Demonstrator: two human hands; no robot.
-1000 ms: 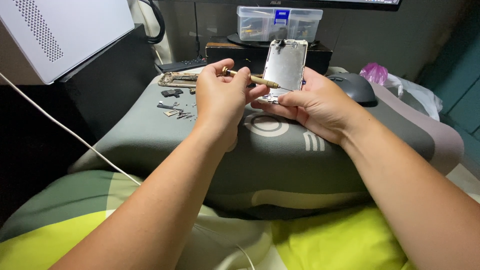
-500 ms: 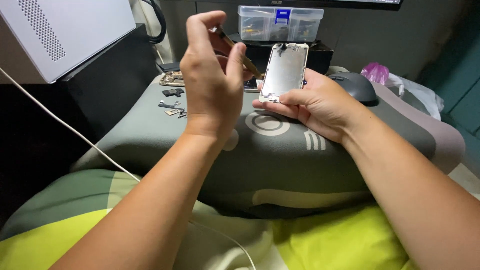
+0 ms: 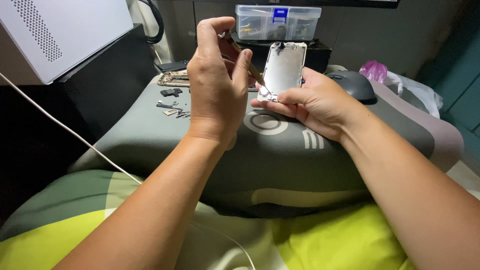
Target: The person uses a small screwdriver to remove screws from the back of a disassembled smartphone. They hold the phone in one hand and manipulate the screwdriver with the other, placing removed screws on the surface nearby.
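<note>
Head view, the only 1. The left hand (image 3: 217, 85) is raised at about 11 o'clock from the frame's middle, fingers pinched around a slim screwdriver (image 3: 247, 62) whose tip comes down to the lower left corner of a phone frame (image 3: 284, 70). The right hand (image 3: 312, 102), at 1 o'clock, grips that silvery shell upright by its lower edge, thumb across the front and fingers curled behind.

Half a second ago the left hand was lifted higher and turned, with the tool well off the shell; a full second ago it lay low beside the phone frame with the tool held level. Now the tip has come back down to the corner, so I judge a fresh bit of work is starting at that spot, probably on a small screw there.

Both hands rest over a grey-green cushion (image 3: 280, 155). At 10 o'clock small loose parts (image 3: 172, 102) lie on it, near another gold-toned frame (image 3: 172, 78). A clear plastic organiser box (image 3: 277, 22) sits at 12 o'clock, a dark mouse (image 3: 352, 85) at 2 o'clock, a pink bag (image 3: 375, 70) beyond it. A white cable (image 3: 65, 127) runs across from 9 o'clock.

The screwdriver's handle is largely hidden in the left palm. What the tip touches is too small to tell. The loose parts cannot be identified. The white case (image 3: 60, 30) at the upper left is cut off.
</note>
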